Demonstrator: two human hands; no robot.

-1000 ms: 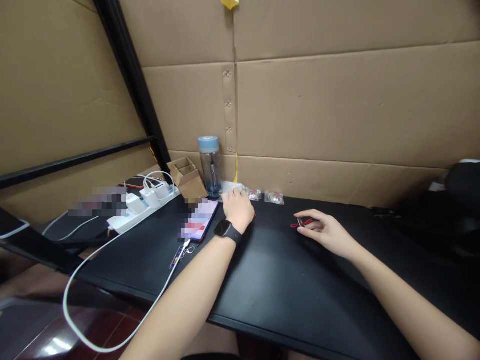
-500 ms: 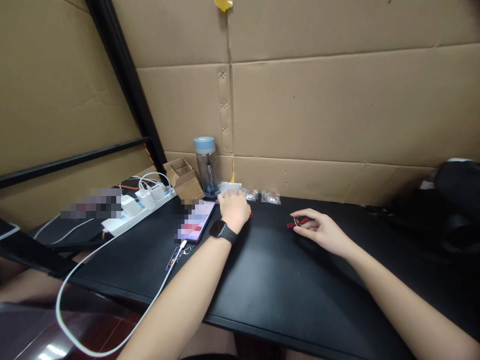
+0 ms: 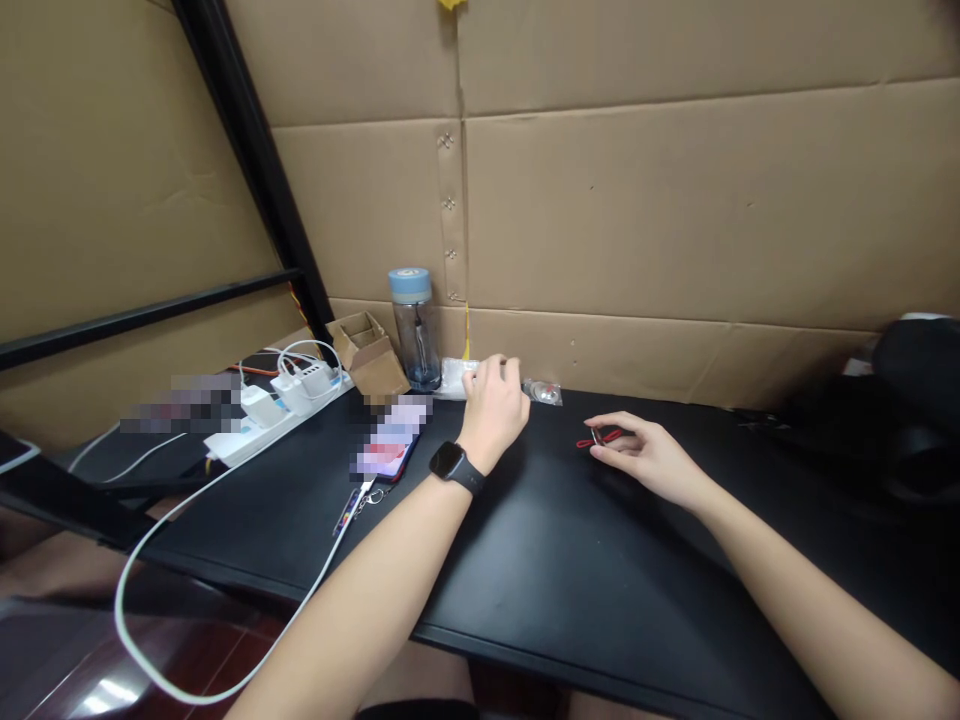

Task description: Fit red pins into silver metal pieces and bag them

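Observation:
My right hand point(image 3: 652, 455) pinches a small round item with a red cord point(image 3: 598, 437) between thumb and fingertips, just above the black table point(image 3: 555, 570). At the back of the table my left hand point(image 3: 495, 410), with a black watch on its wrist, is bent over the small clear packets; its fingers are closed and whatever is under them is hidden. One clear packet with a shiny round item point(image 3: 545, 392) lies just right of it. A white packet point(image 3: 456, 378) lies to its left.
A blue-lidded bottle point(image 3: 416, 335) and an open cardboard box point(image 3: 369, 358) stand at the back left. Nearer are a phone point(image 3: 391, 440) on a white cable and a power strip point(image 3: 262, 430). Dark items point(image 3: 907, 410) lie far right. Cardboard point(image 3: 675, 220) walls the back.
My left hand has moved right along the packets, uncovering more of the white one and covering the middle one. My right hand has barely shifted, still pinching the red-corded item.

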